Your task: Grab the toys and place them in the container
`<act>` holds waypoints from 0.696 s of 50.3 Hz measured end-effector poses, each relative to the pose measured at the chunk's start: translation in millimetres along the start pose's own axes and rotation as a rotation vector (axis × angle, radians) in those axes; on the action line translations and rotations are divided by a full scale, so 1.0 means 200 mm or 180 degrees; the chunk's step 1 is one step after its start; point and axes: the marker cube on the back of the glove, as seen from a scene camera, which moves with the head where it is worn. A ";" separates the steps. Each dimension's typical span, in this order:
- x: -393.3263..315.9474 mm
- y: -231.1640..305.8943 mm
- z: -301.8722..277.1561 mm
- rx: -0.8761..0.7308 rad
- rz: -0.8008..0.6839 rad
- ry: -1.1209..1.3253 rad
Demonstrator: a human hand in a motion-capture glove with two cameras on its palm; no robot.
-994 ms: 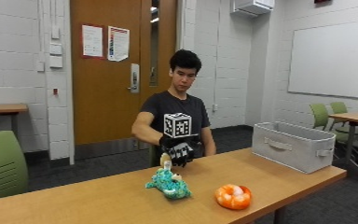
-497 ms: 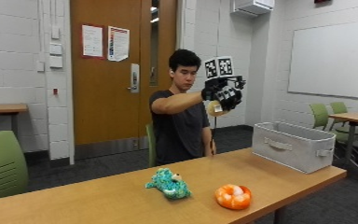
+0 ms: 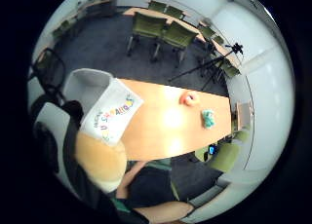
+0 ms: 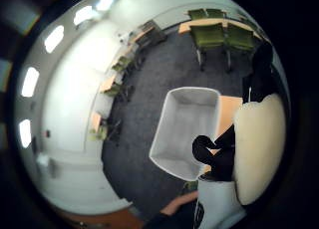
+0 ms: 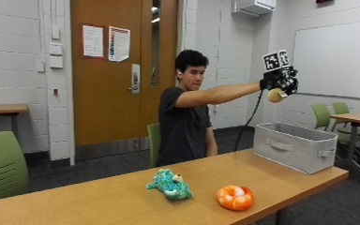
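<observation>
Fingers of the black-gloved right hand (image 5: 280, 83) are curled round a tan plush toy (image 5: 275, 95), held high above the grey fabric container (image 5: 295, 146). Left on the wooden table (image 5: 93, 197) are a teal plush toy (image 5: 169, 183) and an orange-and-white plush toy (image 5: 235, 197).

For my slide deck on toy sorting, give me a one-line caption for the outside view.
Gloved right hand holds a tan toy above the grey bin; two toys remain on the table.

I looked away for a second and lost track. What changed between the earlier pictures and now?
The gloved right hand lifted a tan toy off the table, raised it, then swung it out above the grey container, where it holds it now. The teal plush and orange toy stayed put on the table.
</observation>
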 end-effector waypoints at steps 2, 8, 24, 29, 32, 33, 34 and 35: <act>-0.03 -0.01 0.04 -0.0019 -0.0160 -0.0023; 0.08 -0.10 0.15 -0.0191 -0.1049 -0.0348; 0.05 -0.14 0.36 -0.0538 -0.0509 0.0074; 0.04 -0.13 0.34 -0.0555 -0.0525 -0.0250; 0.05 -0.11 0.33 -0.0485 -0.0685 -0.0126; 0.03 -0.09 0.33 -0.0459 -0.0711 -0.0027; -0.03 -0.05 0.33 -0.0436 -0.0694 0.0063; -0.10 -0.02 0.33 -0.0420 -0.0645 0.0124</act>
